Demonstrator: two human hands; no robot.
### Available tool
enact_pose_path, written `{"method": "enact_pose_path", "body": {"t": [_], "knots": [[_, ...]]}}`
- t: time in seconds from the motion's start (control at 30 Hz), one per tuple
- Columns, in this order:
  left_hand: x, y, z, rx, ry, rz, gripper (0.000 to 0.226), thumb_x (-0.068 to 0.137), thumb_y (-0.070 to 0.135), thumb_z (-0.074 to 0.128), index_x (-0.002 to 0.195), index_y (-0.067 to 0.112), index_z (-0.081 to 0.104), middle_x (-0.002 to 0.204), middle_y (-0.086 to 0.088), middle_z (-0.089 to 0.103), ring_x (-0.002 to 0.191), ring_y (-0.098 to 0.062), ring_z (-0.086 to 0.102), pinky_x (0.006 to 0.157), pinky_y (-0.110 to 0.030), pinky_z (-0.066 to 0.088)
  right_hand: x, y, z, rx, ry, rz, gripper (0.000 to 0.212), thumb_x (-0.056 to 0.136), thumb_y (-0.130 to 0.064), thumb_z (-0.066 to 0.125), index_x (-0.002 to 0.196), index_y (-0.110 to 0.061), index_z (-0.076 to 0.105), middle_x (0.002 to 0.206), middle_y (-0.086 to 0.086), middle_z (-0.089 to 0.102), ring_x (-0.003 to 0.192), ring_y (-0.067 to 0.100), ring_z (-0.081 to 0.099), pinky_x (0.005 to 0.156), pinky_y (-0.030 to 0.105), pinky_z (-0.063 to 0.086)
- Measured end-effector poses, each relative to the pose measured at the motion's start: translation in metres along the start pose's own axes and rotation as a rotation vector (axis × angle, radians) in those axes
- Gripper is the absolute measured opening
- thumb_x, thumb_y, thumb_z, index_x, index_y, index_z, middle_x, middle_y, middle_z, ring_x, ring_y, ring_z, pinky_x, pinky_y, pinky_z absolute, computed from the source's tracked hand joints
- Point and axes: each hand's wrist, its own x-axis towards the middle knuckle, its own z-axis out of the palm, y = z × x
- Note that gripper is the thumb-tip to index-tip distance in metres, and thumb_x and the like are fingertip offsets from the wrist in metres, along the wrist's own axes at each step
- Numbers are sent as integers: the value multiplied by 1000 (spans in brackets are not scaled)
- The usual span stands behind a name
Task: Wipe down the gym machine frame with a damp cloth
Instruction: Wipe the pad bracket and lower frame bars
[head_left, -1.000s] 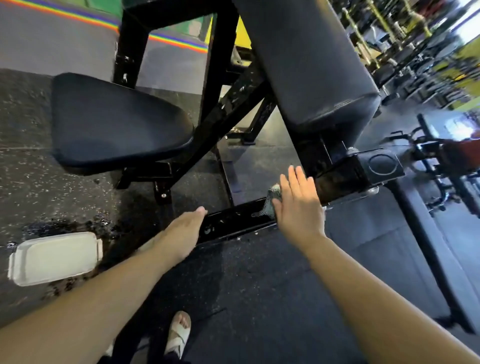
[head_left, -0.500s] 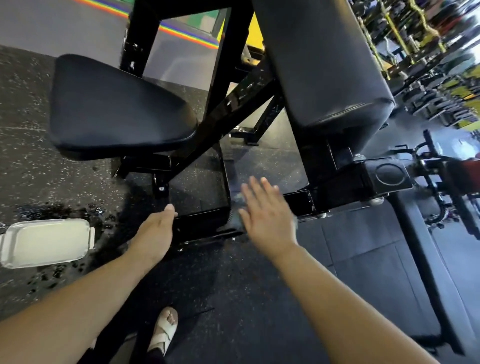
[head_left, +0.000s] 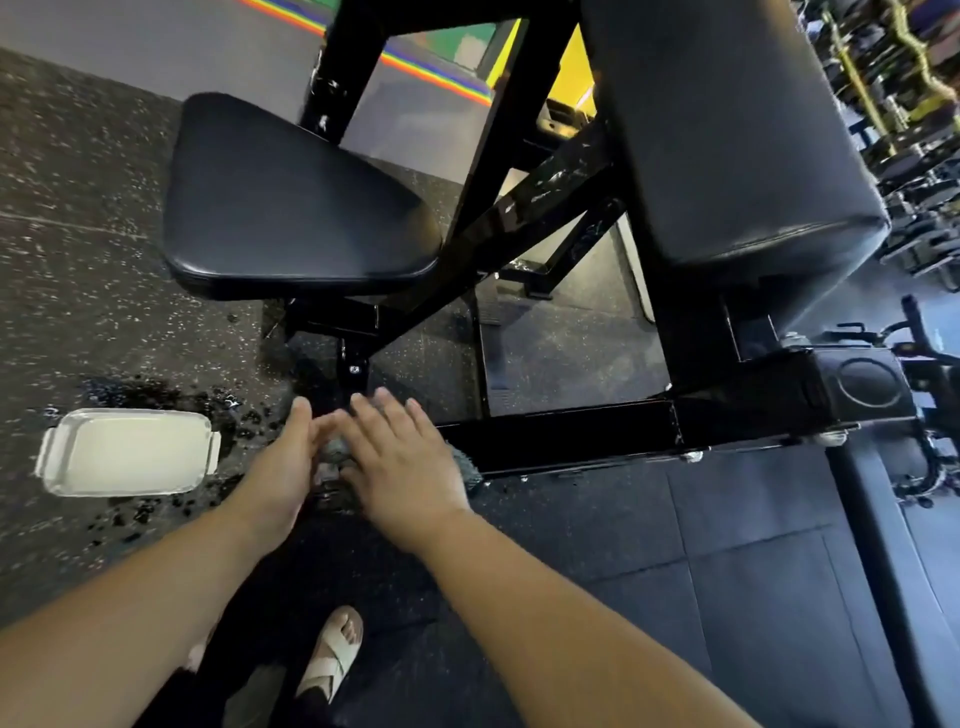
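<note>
Head view: your right hand (head_left: 405, 457) lay flat, fingers spread, pressing the cloth (head_left: 467, 466) onto the near-left end of the base rail (head_left: 571, 436). Left hand (head_left: 280, 467) open, fingers straight, just beside it. Rail apparently mid-wipe; diagonal brace (head_left: 545, 208) probably not yet done.

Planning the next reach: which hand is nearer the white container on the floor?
Left. The left hand sits just right of the white container, not touching it; the right hand is farther right, pressing the cloth.
</note>
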Motion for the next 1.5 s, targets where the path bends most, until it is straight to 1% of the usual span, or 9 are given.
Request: {"method": "enact_pose_path", "body": {"t": [0.1, 0.3, 0.57, 0.77, 0.9, 1.03, 1.13, 1.33, 1.5], "knots": [[-6, 0, 5, 120, -52, -21, 64, 97, 54, 10, 141, 18, 39, 147, 4, 36, 140, -16, 25, 116, -35, 14, -49, 73, -2, -68, 203, 259, 57, 98, -44, 25, 142, -14, 46, 146, 8, 46, 138, 27, 37, 117, 42, 17], [-10, -5, 5, 114, -52, -43, 55, 95, 59, 14, 129, 34, 48, 149, 6, 34, 140, -16, 25, 118, -42, 12, -68, 102, -6, -54, 281, 635, 62, 94, -46, 31, 133, -5, 55, 140, 20, 49, 134, 39, 39, 112, 51, 13], [-3, -4, 11, 72, 59, 3, 61, 93, 65, 20, 138, 32, 45, 144, 10, 39, 135, -10, 32, 116, -40, 20, 6, -15, 6, 40, 46, 71, 57, 101, -39, 24, 152, -14, 21, 159, 9, 21, 148, 29, 10, 118, 44, -1], [-21, 14, 82, 862, -64, 296, 53, 102, 35, 5, 149, 18, 19, 158, -2, 7, 146, -17, -4, 117, -37, -9, -83, 127, -5, -76, 265, 497, 57, 94, -41, 32, 136, -6, 52, 140, 16, 51, 133, 35, 43, 111, 46, 19], [-26, 21, 120, 765, -115, 478, 48, 102, 32, 18, 148, 19, 24, 156, 4, 17, 144, -7, -1, 113, -25, -11, -74, 114, -8, -51, 310, 667, 63, 90, -43, 32, 136, -2, 50, 144, 22, 43, 136, 38, 36, 114, 47, 15], [-16, 13, 99, 804, 19, 525, 50, 99, 32, 21, 144, 15, 34, 152, -2, 31, 145, -13, 11, 115, -29, -5, -50, 57, -1, -70, 241, 355, 60, 94, -37, 25, 146, -10, 36, 154, 18, 29, 145, 32, 21, 120, 48, 3], [-18, 5, 82, 900, 18, 477, 67, 88, 44, 14, 143, 13, 36, 151, -2, 31, 145, -13, 10, 115, -26, -8, -68, 93, -3, -121, 295, 433, 56, 93, -33, 27, 141, -12, 46, 150, 13, 38, 143, 30, 25, 116, 53, 11], [-12, 1, 84, 929, -20, 448, 81, 86, 71, 6, 146, 22, 30, 153, 7, 24, 144, -5, -2, 111, -23, -16, -117, 147, -14, -96, 400, 485, 73, 56, 5, 82, 126, -2, 60, 140, 21, 49, 133, 35, 32, 102, 44, 42], [-17, 7, 80, 650, -121, 307, 58, 96, 56, 13, 147, 33, 27, 155, 15, 14, 140, 1, -6, 113, -29, -9, -99, 122, -5, -35, 356, 581, 58, 95, -43, 34, 138, -6, 48, 148, 20, 38, 140, 35, 27, 114, 49, 18]]}}
